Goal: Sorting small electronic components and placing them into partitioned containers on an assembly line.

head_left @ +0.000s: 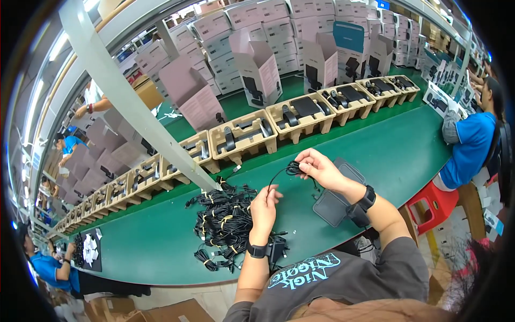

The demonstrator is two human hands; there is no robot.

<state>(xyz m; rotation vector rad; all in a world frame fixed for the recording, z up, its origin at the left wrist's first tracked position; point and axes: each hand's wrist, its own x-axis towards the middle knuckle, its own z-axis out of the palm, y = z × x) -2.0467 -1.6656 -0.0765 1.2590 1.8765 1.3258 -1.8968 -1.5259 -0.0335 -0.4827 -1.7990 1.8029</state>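
Above the green bench, the fingers of my right hand (320, 169) are closed on a small coil of black cable (293, 168). A strand runs from that coil down to my left hand (262, 212), which pinches it between thumb and fingers. Beside and beneath my left hand lies a heap of bundled black cables (222, 217), several tied with pale bands. Flat black rounded-rectangle parts (330, 207) rest on the bench under my right forearm. Both of my wrists wear black bands with small box-shaped units.
A row of moulded tan trays (242, 140) holding black parts runs along the far side of the green bench (397, 145). Behind stand open cartons (257, 75) and stacked boxes. A person in blue (472, 139) sits at right by a red stool (432, 206); another works at lower left.
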